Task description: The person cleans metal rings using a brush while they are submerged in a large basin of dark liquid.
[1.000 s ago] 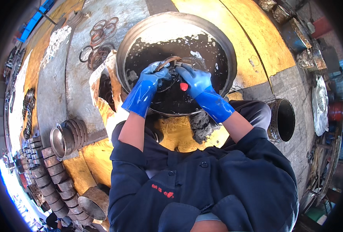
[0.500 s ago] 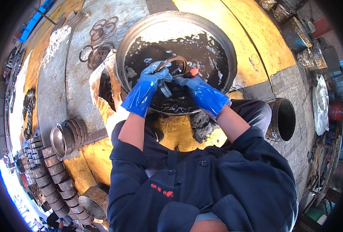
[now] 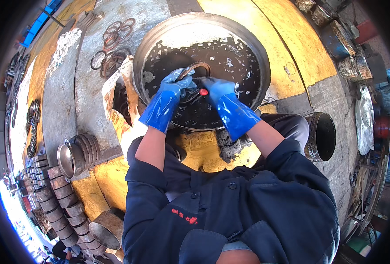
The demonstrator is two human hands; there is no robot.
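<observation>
My left hand [image 3: 172, 92], in a blue rubber glove, is closed around one side of a brown ring [image 3: 200, 65] held over a wide round basin [image 3: 265, 66]. The ring tilts up above dark liquid with pale foam patches. My right hand [image 3: 224, 97], gloved the same way, is closed close by the ring's right side. By its fingers shows the red end [image 3: 203, 92] of a slim tool; the rest is hidden, so I cannot tell its kind. Both forearms reach over the basin's near rim.
Several loose rings [image 3: 111, 61] lie left of the basin, beside a torn paper sack [image 3: 126, 72]. Nested metal rings [image 3: 71, 159] and stacked cylinders [image 3: 63, 193] stand at lower left. A dark open drum [image 3: 324, 136] sits at right. A grey rag [image 3: 230, 147] lies before the basin.
My right hand has turned and moved slightly up, nearer the ring. The tool's red end has swung left and down. My left hand and the ring have barely shifted.
</observation>
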